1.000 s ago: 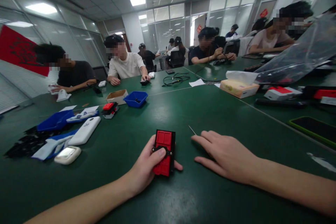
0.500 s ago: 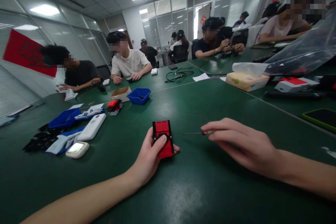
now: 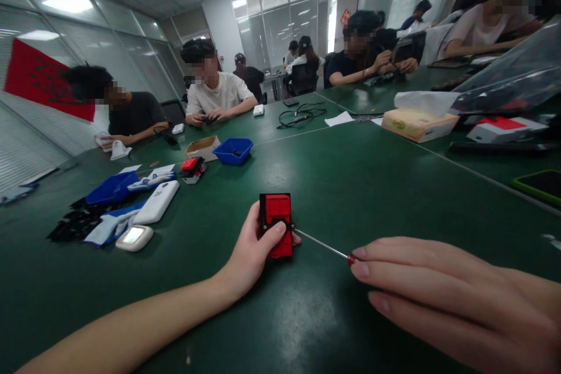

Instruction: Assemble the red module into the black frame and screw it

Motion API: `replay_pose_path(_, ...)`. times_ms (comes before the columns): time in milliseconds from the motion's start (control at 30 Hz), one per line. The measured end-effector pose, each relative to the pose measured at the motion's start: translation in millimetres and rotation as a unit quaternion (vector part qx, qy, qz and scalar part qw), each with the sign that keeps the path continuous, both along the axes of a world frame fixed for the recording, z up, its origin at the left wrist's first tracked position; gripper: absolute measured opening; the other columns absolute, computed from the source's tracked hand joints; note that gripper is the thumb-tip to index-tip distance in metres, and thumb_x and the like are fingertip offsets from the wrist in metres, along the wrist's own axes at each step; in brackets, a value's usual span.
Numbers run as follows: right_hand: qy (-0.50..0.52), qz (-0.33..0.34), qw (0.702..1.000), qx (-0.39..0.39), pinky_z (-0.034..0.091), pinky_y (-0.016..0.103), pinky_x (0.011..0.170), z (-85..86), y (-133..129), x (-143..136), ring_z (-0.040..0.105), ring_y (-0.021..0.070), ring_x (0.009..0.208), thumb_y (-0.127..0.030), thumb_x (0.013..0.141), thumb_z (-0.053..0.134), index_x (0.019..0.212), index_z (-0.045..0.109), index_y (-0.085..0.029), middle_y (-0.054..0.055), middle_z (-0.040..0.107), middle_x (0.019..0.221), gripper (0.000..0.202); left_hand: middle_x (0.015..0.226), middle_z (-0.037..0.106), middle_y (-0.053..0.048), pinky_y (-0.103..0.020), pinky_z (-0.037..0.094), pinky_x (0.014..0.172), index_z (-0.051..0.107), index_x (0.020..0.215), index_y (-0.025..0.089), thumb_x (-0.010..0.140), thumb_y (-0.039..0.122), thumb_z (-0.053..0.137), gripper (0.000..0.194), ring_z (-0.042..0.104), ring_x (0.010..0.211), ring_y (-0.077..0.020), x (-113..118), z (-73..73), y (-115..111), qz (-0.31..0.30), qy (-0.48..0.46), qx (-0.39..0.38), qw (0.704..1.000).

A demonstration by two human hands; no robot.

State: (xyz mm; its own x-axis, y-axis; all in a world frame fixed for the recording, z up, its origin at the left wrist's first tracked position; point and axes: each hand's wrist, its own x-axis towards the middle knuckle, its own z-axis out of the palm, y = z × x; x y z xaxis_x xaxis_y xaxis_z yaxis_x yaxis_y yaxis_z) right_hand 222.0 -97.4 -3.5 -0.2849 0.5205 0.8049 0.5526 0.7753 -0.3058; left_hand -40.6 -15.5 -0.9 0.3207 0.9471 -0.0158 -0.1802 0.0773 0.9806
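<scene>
A red and black plastic block (image 3: 279, 208) is gripped in my left hand (image 3: 249, 251), thumb pressed on its face, just above the green table (image 3: 333, 198). Small round metal screws show at the block's two sides. My right hand (image 3: 442, 292) is closed on a thin screwdriver (image 3: 322, 242), with its red handle end pinched between thumb and fingertips. The screwdriver's tip meets the right side of the block, at or very close to the screw there. Most of the handle is hidden by my fingers.
At left lie a blue tray (image 3: 109, 187), gloves (image 3: 105, 231), black pieces (image 3: 72, 222), a white power bank (image 3: 160, 201) and a small white device (image 3: 134, 238). Farther back are another red-black block (image 3: 193, 169), a blue bin (image 3: 234, 152) and a tissue box (image 3: 418, 124). Several people sit around.
The screwdriver has swung from nearly level and apart from the block to slanting up-left against its right side. My right hand has moved lower and nearer. The block has shifted slightly.
</scene>
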Motion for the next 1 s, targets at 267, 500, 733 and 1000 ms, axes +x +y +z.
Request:
replay_pose_path(267, -0.016, 0.041, 0.999, -0.021, 0.065, 0.032, 0.094, 0.7, 6, 6, 0.076, 0.023, 0.102, -0.035, 0.108, 0.049, 0.124, 0.074, -0.037, 0.006, 0.079, 0.115, 0.03, 0.098, 0.072, -0.005, -0.031, 0.061, 0.074, 0.055, 0.123, 0.022, 0.087, 0.04, 0.08, 0.047, 0.076, 0.085, -0.0216, 0, 2.1, -1, -0.011, 0.0, -0.007, 1.0)
replay_pose_path(500, -0.065, 0.04, 0.997, 0.001, 0.062, 0.033, 0.099, 6.6, 3, 9, 0.075, 0.0222, 0.107, -0.027, 0.108, 0.05, 0.128, 0.072, -0.036, 0.006, 0.079, 0.113, 0.031, 0.1, 0.07, -0.005, -0.033, 0.061, 0.077, 0.054, 0.124, 0.023, 0.089, 0.038, 0.079, 0.046, 0.076, 0.087, -0.0228, -2, -2.5, 1, -0.027, -0.001, -0.004, 1.0)
replay_pose_path(733, -0.054, 0.036, 0.996, 0.062, 0.061, 0.037, 0.1, 7.6, 1, -7, 0.076, 0.0226, 0.105, -0.021, 0.104, 0.055, 0.117, 0.075, -0.034, 0.005, 0.081, 0.105, 0.027, 0.107, 0.067, -0.006, -0.034, 0.061, 0.079, 0.05, 0.128, 0.022, 0.092, 0.038, 0.075, 0.046, 0.075, 0.088, -0.0219, 0, 1.8, -4, -0.03, 0.032, 0.034, 0.998)
replay_pose_path(1000, -0.219, -0.001, 0.961, 0.168, 0.061, 0.041, 0.091, 21.6, -4, 0, 0.076, 0.0219, 0.091, -0.013, 0.102, 0.053, 0.105, 0.073, -0.022, 0.003, 0.081, 0.098, 0.023, 0.13, 0.067, -0.009, -0.041, 0.051, 0.107, 0.05, 0.139, 0.024, 0.088, 0.035, 0.079, 0.06, 0.066, 0.122, -0.0298, -3, 4.2, -7, -0.035, 0.124, 0.127, 0.983)
